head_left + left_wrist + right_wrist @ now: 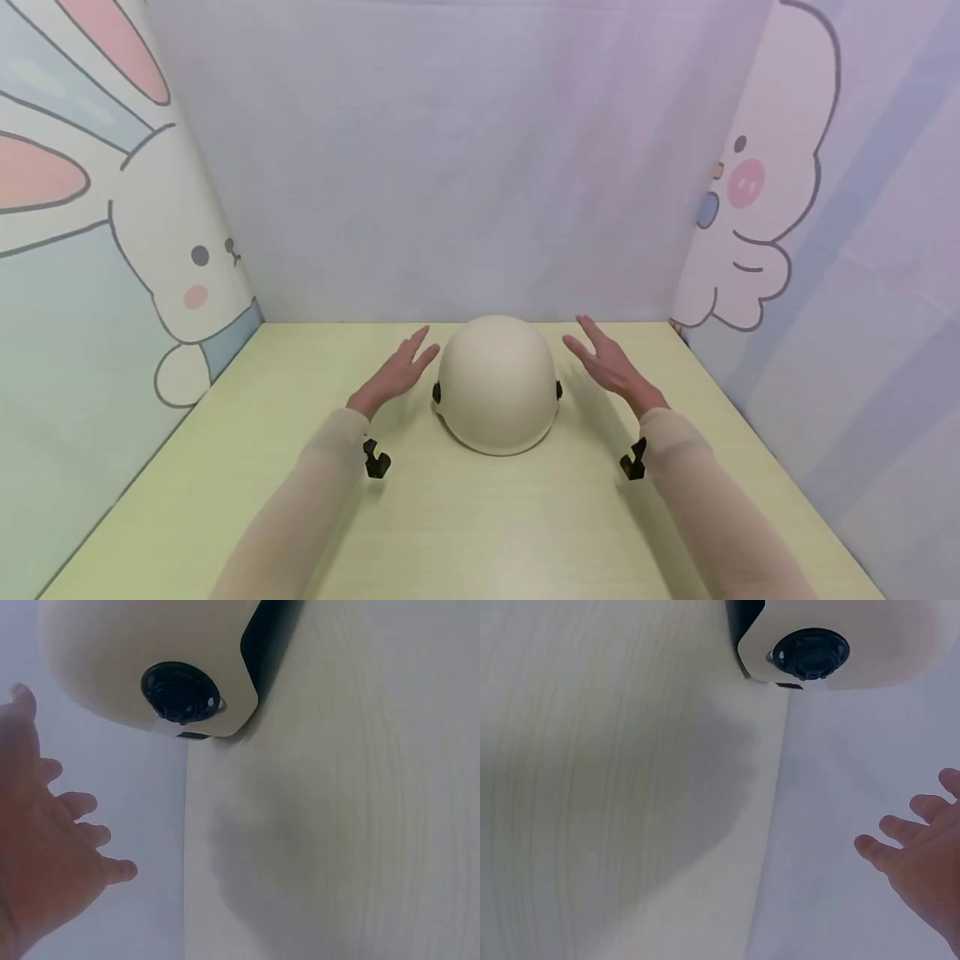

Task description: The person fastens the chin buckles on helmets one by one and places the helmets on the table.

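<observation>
A cream-white helmet point(498, 383) sits dome up near the back of the table, with a black round knob on each side. The left wrist view shows one knob point(181, 692) close up; the other knob point(811, 654) appears in the right wrist view. To the helmet's left, my left hand point(395, 372) is held above the table with straight fingers, apart from the shell. My right hand point(611, 364) mirrors it on the other side, fingers extended and a gap between it and the helmet. Both hands hold nothing.
The pale wooden table point(495, 525) runs back to a plain light curtain point(450, 167). Cloth walls with a cartoon rabbit point(172, 250) on the left and a white cartoon figure point(780, 167) on the right enclose the sides. A black clip-like mount point(377, 459) is on the left wrist.
</observation>
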Tool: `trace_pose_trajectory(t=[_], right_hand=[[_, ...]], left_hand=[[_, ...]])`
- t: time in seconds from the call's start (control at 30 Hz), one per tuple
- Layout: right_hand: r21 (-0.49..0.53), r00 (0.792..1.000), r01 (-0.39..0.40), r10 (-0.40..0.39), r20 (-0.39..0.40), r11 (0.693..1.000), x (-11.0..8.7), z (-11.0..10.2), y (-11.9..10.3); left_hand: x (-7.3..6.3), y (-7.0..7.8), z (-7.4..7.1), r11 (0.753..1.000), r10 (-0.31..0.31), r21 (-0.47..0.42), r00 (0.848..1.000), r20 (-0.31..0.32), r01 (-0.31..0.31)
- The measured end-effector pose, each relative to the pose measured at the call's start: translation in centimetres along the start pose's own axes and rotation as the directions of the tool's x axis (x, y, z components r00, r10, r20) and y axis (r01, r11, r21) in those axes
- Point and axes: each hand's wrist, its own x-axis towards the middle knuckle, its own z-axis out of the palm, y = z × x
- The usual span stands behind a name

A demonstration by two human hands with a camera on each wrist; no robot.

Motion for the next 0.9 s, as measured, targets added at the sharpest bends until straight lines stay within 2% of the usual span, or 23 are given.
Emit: trace_pose_trajectory(t=[0.23, 0.4, 0.53, 0.7, 0.9], right_hand=[[0.111, 1.0, -0.004, 0.006, -0.019, 0.994, -0.4, 1.0, -0.8], [0.185, 0.998, 0.021, -0.011, -0.059, 0.982, -0.7, 1.5, -1.2], [0.274, 0.997, 0.054, -0.039, -0.06, 0.96, -1.2, 1.5, -1.9], [0.317, 0.999, 0.023, -0.011, -0.038, 0.948, -1.0, 2.1, -1.8], [0.249, 1.0, 0.01, -0.009, -0.003, 0.968, -1.1, 3.1, -2.2]], left_hand=[[-0.8, 0.5, 0.6, 0.989, 0.003, -0.149, 1.0, 0.0, -0.003], [-1.2, 1.0, 0.9, 0.965, 0.027, -0.261, 1.0, -0.015, -0.03], [-1.1, 1.3, 1.4, 0.94, 0.048, -0.338, 0.999, -0.025, -0.054], [-1.0, 1.1, 2.5, 0.936, 0.052, -0.345, 0.997, -0.049, -0.066], [-1.0, 0.7, 3.9, 0.934, 0.02, -0.355, 0.999, -0.05, -0.037]])
